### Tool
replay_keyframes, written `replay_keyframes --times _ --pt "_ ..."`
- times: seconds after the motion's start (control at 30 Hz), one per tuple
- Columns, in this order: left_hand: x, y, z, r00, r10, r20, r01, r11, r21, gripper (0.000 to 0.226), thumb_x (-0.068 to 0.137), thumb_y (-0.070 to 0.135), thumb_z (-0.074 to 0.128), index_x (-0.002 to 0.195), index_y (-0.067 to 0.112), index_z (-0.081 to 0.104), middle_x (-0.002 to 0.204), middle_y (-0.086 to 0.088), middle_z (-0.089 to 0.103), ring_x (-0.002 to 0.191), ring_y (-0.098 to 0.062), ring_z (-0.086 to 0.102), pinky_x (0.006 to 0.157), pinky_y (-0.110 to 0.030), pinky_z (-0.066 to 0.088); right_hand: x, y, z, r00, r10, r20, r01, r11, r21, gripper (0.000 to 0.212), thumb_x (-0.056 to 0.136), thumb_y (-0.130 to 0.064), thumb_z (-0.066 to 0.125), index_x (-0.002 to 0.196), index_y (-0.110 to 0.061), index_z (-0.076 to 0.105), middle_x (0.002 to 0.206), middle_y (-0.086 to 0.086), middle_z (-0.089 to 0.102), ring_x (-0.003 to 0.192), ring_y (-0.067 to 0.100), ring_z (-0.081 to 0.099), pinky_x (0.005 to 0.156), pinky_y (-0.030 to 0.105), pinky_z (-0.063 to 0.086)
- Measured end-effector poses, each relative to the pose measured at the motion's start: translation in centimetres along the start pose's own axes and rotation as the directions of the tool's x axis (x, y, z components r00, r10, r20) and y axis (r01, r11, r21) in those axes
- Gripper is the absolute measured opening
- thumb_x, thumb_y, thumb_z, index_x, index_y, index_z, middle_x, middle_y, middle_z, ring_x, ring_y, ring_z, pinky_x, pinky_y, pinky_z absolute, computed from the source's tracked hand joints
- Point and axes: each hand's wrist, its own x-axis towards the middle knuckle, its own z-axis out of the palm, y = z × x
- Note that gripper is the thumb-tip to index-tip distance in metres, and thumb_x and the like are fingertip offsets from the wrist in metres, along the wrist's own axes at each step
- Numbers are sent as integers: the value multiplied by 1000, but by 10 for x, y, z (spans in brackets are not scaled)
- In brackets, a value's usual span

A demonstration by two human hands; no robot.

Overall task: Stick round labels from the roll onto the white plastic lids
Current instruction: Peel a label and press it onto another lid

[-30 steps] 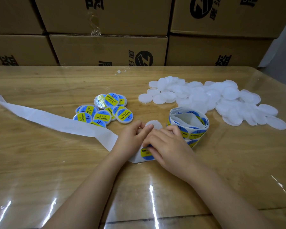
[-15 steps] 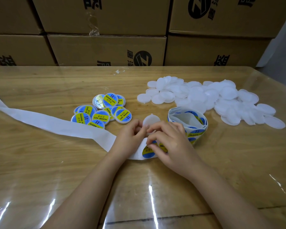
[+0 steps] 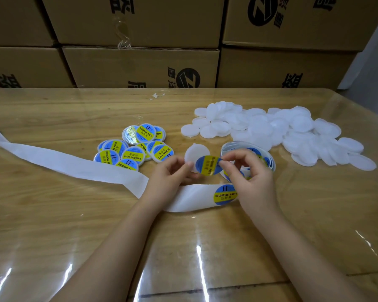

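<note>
Head view: the left hand [image 3: 172, 171] pinches a plain white lid [image 3: 193, 152] by its lower edge and holds it raised off the table [image 3: 52, 236]. The right hand [image 3: 249, 173] pinches the right edge of a peeled blue-and-yellow label [image 3: 206, 165] between thumb and forefinger. The label overlaps the lid's lower right part; whether the two touch yet cannot be told. Risks, as judged: the label sits off-centre against the lid, so pressing it down now would likely leave it overhanging the rim. Held by one edge only, it may fold on itself, crease or trap a bubble, and the glue may cling to the fingertip on release. The spent backing strip [image 3: 74, 168] passes under both wrists and carries the next label [image 3: 225, 194] just beside the right wrist, where a forearm could drag it. The roll [image 3: 270, 159] lies behind the right hand, just beside the pile of plain lids [image 3: 271, 131]; the labelled lids [image 3: 135, 147] cluster at the left, beyond the strip. Surface: a wood-grain top under a glossy clear sheet [image 3: 201, 253] showing glare streaks. Stacked cardboard boxes [image 3: 140, 68] with black print close off the far side.
</note>
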Motion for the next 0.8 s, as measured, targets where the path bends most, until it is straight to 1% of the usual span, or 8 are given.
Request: replay_keyframes --times 0.1,0.17,0.23,0.3,0.47,0.57,0.67,0.8 --pt "-3 5 0 997 3 75 3 997 -78 9 92 11 57 89 7 65 81 -7 74 80 -21 72 68 -23 55 1 2 0 997 43 -58 -45 998 -41 19 83 -18 69 76 -34 61 69 -20 58 72 19 52 82 53 44" --pt "-4 6 -2 994 3 112 10 993 -121 10 89 12 59 90 5 66 85 -11 74 83 -26 72 71 -25 56 1 4 1 996 34 -81 -41 996 -79 22 82 -15 71 76 -34 61 69 -18 58 68 18 52 81 57 43" --pt "-5 7 -2 989 4 149 18 988 -151 15 84 16 61 91 3 66 86 -10 74 84 -26 71 72 -25 56 1 5 3 994 16 -107 -28 993 -115 25 81 -15 72 75 -36 61 65 -19 56 62 16 51 79 58 43" --pt "-6 8 -2 983 5 185 26 985 -168 20 80 19 62 92 3 66 86 -8 75 84 -24 72 72 -23 54 1 6 4 993 19 -116 -33 992 -123 22 81 -16 73 75 -34 62 62 -19 56 60 19 52 78 57 44" --pt "-7 7 -2 973 13 230 32 981 -192 17 79 19 62 91 9 68 86 -6 75 83 -19 72 71 -18 52 1 7 4 994 30 -108 -45 989 -140 16 81 -17 73 76 -30 64 67 -17 61 61 22 55 78 55 45" --pt "-7 8 -1 970 21 241 28 979 -200 16 79 18 62 91 9 68 85 -5 75 82 -19 72 71 -17 53 1 7 4 994 22 -105 -38 986 -160 13 81 -17 73 76 -28 65 67 -19 61 61 20 56 78 56 45" --pt "-7 7 -1 971 30 237 15 982 -186 17 78 19 63 92 9 68 87 -5 75 83 -20 72 72 -17 52 1 6 5 994 27 -105 -43 987 -158 16 80 -17 73 75 -29 64 67 -20 60 60 18 55 78 57 45" --pt "-7 7 -1 970 36 242 13 980 -196 16 79 18 63 91 10 69 88 -5 75 83 -20 72 73 -17 52 0 6 5 994 6 -106 -25 984 -176 13 80 -15 73 76 -25 65 68 -15 62 59 15 52 78 57 45"
